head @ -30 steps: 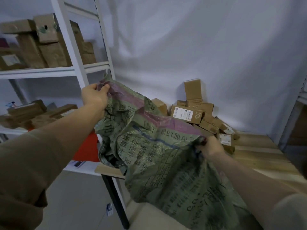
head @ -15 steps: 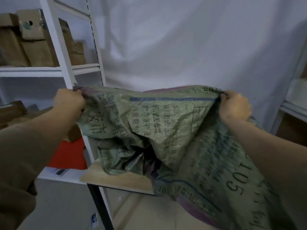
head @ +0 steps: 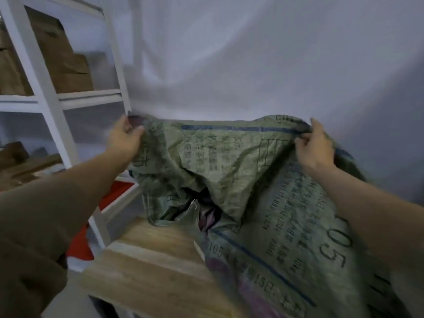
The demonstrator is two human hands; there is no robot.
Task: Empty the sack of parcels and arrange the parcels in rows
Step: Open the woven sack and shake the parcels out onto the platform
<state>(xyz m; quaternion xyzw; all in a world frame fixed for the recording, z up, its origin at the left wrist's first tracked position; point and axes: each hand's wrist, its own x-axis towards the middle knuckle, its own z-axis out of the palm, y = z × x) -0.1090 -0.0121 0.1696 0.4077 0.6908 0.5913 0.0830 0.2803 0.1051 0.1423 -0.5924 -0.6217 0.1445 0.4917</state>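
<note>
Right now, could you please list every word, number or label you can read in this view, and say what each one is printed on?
"105": small black digits on the green woven sack, by its lower blue stripe.
"05", large, sideways: on the sack's right side; any digit before it is hidden by the right forearm.
Columns of black characters on the sack: too blurred to read.
Cardboard boxes on the white shelf: no readable label.

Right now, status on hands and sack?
Left hand and right hand each grip a top corner of the sack. Sack held up spread, lower part draped on the wooden table. No parcels visible on the table; the sack blocks that view.
</note>
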